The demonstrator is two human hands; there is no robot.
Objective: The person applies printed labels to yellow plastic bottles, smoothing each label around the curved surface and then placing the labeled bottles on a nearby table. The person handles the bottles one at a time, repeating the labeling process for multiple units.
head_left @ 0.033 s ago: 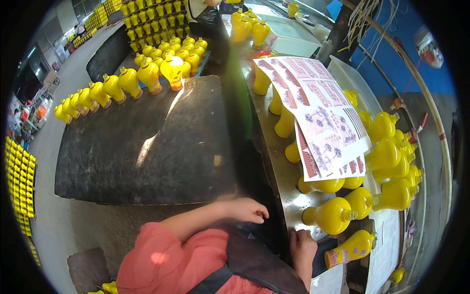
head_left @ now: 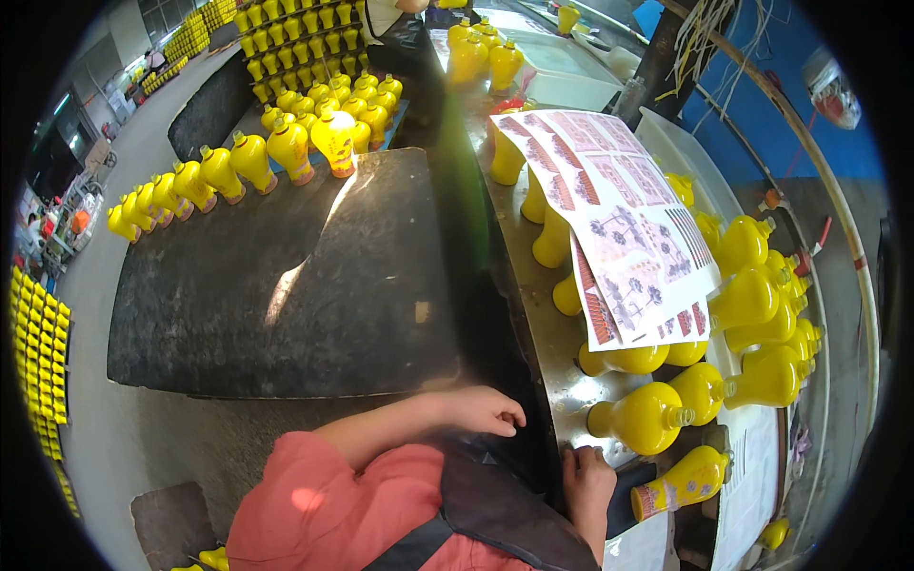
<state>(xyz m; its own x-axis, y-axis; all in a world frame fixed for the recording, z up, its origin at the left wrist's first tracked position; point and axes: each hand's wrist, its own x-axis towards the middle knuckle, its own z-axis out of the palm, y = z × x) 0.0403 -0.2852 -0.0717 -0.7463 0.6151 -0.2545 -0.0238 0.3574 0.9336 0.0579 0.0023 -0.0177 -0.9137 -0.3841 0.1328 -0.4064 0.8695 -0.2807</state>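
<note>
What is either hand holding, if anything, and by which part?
No held thing shows in the left hand or right hand; hidden undersides leave this uncertain.

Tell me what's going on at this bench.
Someone in a red shirt is at the metal bench. Their left hand is loosely curled, with nothing visible in it. The right hand is by the bench's edge, nearest a patterned yellow bottle; whether it grips anything is unclear. Printed sheets lie over several plain bottles. More patterned bottles stand in a row along the dark tabletop.
</note>
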